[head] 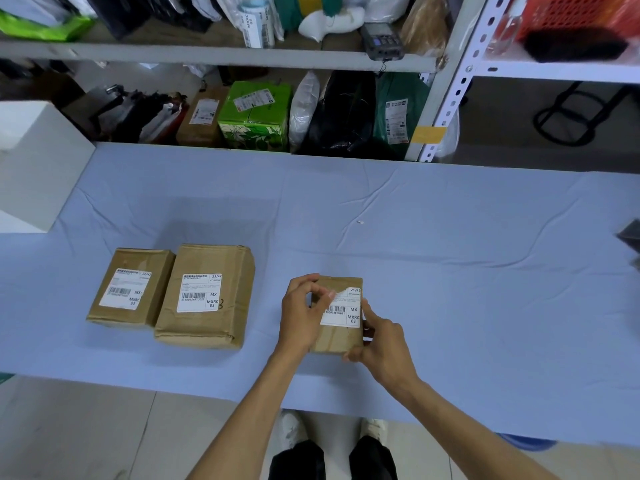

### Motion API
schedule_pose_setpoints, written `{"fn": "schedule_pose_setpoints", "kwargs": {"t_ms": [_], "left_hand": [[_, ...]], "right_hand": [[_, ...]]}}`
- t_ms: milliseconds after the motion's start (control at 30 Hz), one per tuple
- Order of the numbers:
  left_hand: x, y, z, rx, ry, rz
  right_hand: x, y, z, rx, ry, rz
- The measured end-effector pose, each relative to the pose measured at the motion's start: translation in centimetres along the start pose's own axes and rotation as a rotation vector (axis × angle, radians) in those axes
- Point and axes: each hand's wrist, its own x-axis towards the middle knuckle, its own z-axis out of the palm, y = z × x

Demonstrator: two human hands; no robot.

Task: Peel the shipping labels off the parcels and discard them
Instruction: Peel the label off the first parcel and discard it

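Pinching the label (343,312), left fingers (304,281) curl; right hand (385,345) grips parcel (336,339).

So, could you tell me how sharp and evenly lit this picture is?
Head view: the wide lens slants the shelf upright; the label on the small parcel reads sharply; a soft shadow dims the blue cloth behind the taller parcel.

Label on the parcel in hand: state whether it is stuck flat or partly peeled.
Partly peeled: the left hand pinches up the upper-left corner of the label on the small parcel; the rest lies flat.
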Motion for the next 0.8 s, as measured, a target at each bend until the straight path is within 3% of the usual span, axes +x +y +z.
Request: {"fn": "schedule_pose_setpoints", "kwargs": {"t_ms": [533, 800], "left_hand": [[0.08, 0.14, -0.05, 0.001, -0.013, -0.021], [0.04, -0.10, -0.07, 0.038, -0.025, -0.012]], "right_hand": [[-0.24, 0.16, 0.14, 0.016, 0.048, -0.074], [-0.20, 0.41, 0.26, 0.187, 0.050, -0.069]]}}
